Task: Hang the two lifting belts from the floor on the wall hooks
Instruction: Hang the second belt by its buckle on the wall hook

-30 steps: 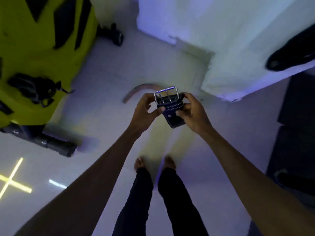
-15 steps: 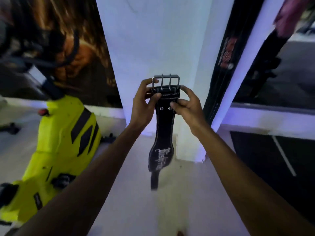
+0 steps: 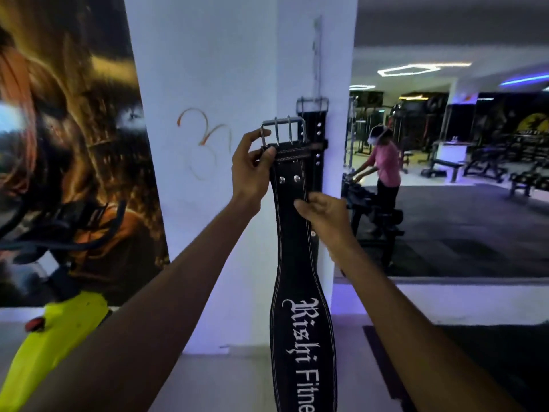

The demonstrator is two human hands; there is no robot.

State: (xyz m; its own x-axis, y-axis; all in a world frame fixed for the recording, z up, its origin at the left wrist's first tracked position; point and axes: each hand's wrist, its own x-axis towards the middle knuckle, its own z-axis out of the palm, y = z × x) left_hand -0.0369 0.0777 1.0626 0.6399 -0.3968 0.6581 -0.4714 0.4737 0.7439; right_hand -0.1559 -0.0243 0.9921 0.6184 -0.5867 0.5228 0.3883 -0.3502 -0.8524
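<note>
Two hands hold your black lifting belt [image 3: 297,233] upright against the white pillar [image 3: 208,144]. Your left hand [image 3: 251,171] pinches the top just beneath the steel buckle [image 3: 282,132]; your right hand [image 3: 323,211] grips the strap's right edge lower down. Behind it, a second black belt [image 3: 315,126] already hangs on the pillar's corner.
</note>
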